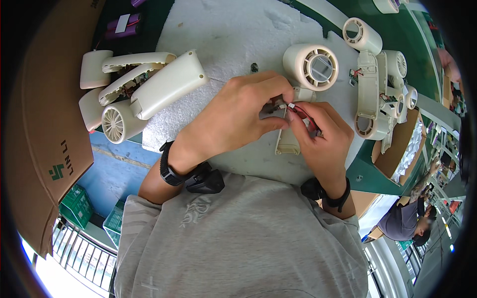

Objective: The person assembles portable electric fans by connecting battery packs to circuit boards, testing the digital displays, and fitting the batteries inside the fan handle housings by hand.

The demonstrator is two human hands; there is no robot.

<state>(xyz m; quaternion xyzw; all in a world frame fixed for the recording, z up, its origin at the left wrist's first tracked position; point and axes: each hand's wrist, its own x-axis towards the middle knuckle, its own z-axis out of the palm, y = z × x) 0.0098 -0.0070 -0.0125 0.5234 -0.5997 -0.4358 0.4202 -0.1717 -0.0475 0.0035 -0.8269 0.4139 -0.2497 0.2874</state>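
Over a cream handheld fan (310,67), both my hands meet above its opened handle (288,144). My right hand (323,131) pinches a small white wire connector (291,106), its red and black wires (307,117) curling back under the fingers. Facing it, my left hand (238,111) is closed, thumb and forefinger pinched around a tiny dark part that I cannot make out. The two fingertips nearly touch at the connector. Whether the connector is joined to anything cannot be seen. My hands hide much of the handle's inside.
White foam sheet (213,30) covers the green bench. More cream fan housings lie left (166,84) and right (367,74), some with exposed wiring. Purple battery packs (124,27) sit at the far left. A large cardboard box (44,114) flanks the left; another open box (405,149) stands right. A person (400,221) is beyond.
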